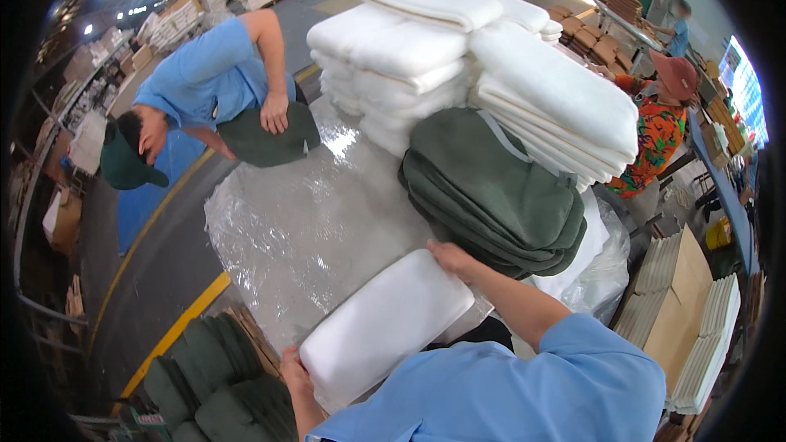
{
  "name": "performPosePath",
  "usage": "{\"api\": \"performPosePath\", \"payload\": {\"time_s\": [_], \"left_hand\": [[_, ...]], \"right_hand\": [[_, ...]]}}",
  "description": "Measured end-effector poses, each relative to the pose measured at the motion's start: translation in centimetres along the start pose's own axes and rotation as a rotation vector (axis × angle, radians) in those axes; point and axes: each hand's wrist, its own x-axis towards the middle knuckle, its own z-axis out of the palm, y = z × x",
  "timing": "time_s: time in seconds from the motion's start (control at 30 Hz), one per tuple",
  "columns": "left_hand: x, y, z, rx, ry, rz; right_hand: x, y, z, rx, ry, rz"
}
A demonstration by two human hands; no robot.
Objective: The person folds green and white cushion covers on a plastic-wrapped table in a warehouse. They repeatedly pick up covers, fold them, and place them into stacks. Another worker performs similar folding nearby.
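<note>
A white padded cushion piece (pixel 385 319) with rounded corners lies at the near edge of the plastic-covered table, close to my body. My left hand (pixel 295 372) grips its left end. At its far right corner my right hand (pixel 450 260) has fingers closed on the edge, some of them hidden. Just beyond my right hand is a stack of dark green fabric cushion covers (pixel 499 184). Behind that rise tall piles of white padding (pixel 393 45).
Across the table, a co-worker in a blue shirt (pixel 196 65) presses on a dark green cover (pixel 270 133). Dark green cushions (pixel 209 368) are piled at my lower left. Cardboard and white sheets (pixel 671 303) stand at the right. Another person in an orange patterned top (pixel 655 135) is behind the piles.
</note>
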Motion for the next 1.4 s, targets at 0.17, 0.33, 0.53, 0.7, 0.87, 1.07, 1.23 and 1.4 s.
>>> {"api": "performPosePath", "payload": {"time_s": [0.17,0.33,0.53,0.7,0.87,1.07,1.23,1.4], "left_hand": [[-0.8,-0.9,2.0,0.255,0.123,0.221],[-4.9,1.1,2.0,0.146,0.046,0.460],[-8.0,0.0,0.5,0.028,0.076,0.673],[-10.4,-0.9,0.0,0.332,0.113,0.797],[-18.7,3.3,8.3,0.921,-0.144,1.308],[-22.0,0.9,14.9,1.369,-0.252,1.317],[-21.5,-0.8,15.1,1.497,-0.340,1.232],[-22.3,-1.9,14.9,1.525,-0.360,1.163]], "right_hand": [[-0.6,0.8,2.1,-0.125,0.132,-0.196],[-4.9,2.5,-0.4,0.096,0.192,-0.436],[-9.4,4.9,-0.6,0.264,0.147,-0.641],[-9.5,7.0,-0.9,0.331,0.108,-0.555],[-9.6,7.4,-2.2,0.288,0.008,-0.538],[-12.9,4.0,-5.9,0.037,-0.199,-0.629],[-14.8,4.3,-6.3,-0.280,-0.367,-0.753],[-14.5,0.4,-6.9,-0.474,-0.440,-0.687]]}}
